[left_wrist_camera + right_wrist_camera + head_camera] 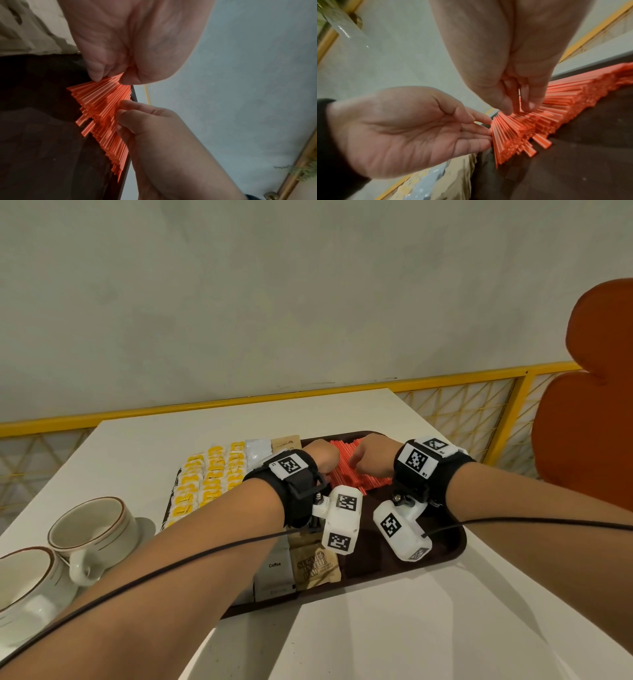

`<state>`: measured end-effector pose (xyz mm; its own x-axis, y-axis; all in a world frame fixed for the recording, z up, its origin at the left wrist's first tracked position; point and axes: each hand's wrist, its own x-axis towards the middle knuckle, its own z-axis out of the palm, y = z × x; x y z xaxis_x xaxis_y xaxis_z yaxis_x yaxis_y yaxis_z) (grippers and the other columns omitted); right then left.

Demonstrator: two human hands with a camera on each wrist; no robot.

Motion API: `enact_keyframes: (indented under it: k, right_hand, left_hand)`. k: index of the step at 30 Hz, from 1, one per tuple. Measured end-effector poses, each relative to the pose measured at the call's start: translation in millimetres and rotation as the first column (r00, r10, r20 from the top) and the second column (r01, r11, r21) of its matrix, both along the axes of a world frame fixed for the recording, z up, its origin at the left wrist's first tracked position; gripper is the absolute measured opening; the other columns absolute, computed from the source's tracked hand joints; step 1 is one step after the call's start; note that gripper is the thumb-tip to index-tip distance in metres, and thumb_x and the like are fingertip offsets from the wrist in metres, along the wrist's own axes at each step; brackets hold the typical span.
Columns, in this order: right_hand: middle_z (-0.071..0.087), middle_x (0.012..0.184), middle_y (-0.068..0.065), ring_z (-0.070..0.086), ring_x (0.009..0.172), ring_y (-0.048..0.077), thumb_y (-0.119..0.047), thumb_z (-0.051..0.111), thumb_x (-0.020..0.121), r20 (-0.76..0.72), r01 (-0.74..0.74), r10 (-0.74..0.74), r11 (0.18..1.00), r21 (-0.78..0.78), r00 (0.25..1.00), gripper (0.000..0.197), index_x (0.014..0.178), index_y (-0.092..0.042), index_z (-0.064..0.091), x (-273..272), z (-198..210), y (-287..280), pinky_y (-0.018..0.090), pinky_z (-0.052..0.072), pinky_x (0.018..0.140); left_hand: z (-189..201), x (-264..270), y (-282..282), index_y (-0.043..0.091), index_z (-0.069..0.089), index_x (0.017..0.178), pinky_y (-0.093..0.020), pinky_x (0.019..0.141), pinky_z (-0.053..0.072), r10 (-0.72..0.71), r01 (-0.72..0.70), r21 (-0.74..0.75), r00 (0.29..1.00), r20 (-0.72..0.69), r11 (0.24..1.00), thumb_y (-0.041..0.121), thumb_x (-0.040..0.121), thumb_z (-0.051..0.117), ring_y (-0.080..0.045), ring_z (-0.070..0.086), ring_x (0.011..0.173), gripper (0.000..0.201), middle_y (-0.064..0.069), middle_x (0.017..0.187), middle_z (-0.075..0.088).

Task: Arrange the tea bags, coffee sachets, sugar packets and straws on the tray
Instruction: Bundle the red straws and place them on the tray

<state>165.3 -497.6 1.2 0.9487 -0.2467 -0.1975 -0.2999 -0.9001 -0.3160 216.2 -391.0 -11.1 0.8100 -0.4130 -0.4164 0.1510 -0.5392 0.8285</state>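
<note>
- Straws point(346, 470) lie fanned at the tray's point(452, 546) far edge, long axes running near-to-far, directly beneath both hands.
- Left hand point(412, 129) (fingers relaxed, apart) touches the fan's left end; right hand point(154, 132) presses fingertips on top, nothing clamped.

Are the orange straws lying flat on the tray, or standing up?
Lying flat: the straws lie side by side on the tray.

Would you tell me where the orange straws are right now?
In the head view the orange straws lie in a fanned pile at the far middle of the brown tray, between the left hand and right hand, right of the yellow packets.
</note>
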Motion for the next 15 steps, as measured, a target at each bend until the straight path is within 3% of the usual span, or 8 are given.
enact_keyframes:
  k: [4,6,9,12,15]
  right_hand:
    - [0.066,0.121,0.004,0.06,0.112,0.018,-0.008,0.057,0.092,0.106,-0.022,0.019,0.999,0.026,0.994,0.026,0.113,-0.011,0.071,-5.3,2.2,-2.3,0.029,0.046,0.098]
    - [0.07,0.105,0.001,0.062,0.098,0.014,-0.005,0.06,0.089,0.127,-0.035,0.023,0.995,0.096,0.992,0.018,0.095,-0.014,0.074,-9.4,3.0,-5.2,0.028,0.049,0.088]
    - [0.07,0.082,0.004,0.063,0.077,0.012,0.004,0.06,0.087,-0.15,-0.109,0.157,0.953,0.284,0.976,0.021,0.08,-0.012,0.072,-17.0,2.1,-9.1,0.023,0.054,0.077]
    - [0.068,0.081,0.007,0.065,0.073,0.01,0.009,0.058,0.088,-0.243,-0.096,0.213,0.903,0.418,0.946,0.022,0.086,-0.008,0.072,-19.5,-4.7,-10.5,0.017,0.056,0.071]
    - [0.069,0.086,-0.001,0.061,0.074,0.003,0.003,0.062,0.087,-0.102,-0.154,0.186,0.953,0.261,0.977,0.02,0.098,-0.009,0.073,-14.5,-8.8,-9.7,0.009,0.048,0.066]
  left_hand:
    - [0.9,3.3,0.8,0.017,0.04,0.072,-0.045,0.1,0.047,0.022,-0.022,-0.015,1.0,0.016,1.0,-0.001,0.098,0.037,-0.026,0.05,0.084,0.032,-0.006,0.072,0.045]
    - [1.6,2.0,1.8,0.017,0.04,0.071,-0.044,0.1,0.047,0.035,-0.035,-0.011,0.999,-0.007,0.999,0.0,0.098,0.038,-0.025,0.049,0.09,0.032,-0.005,0.072,0.045]
    - [1.2,2.1,5.1,0.016,0.04,0.071,-0.042,0.098,0.048,0.017,-0.018,0.027,0.999,0.035,0.999,0.001,0.098,0.037,-0.025,0.05,0.091,0.031,-0.005,0.073,0.046]
    - [-1.3,6.1,5.6,0.016,0.041,0.072,-0.043,0.098,0.049,0.008,-0.008,0.017,0.999,0.039,1.0,0.002,0.099,0.037,-0.026,0.051,0.091,0.031,-0.006,0.074,0.047]
    - [-2.7,6.8,3.8,0.018,0.042,0.073,-0.043,0.098,0.049,-0.004,0.004,0.015,0.999,0.046,1.0,0.003,0.099,0.037,-0.026,0.053,0.086,0.03,-0.006,0.074,0.047]
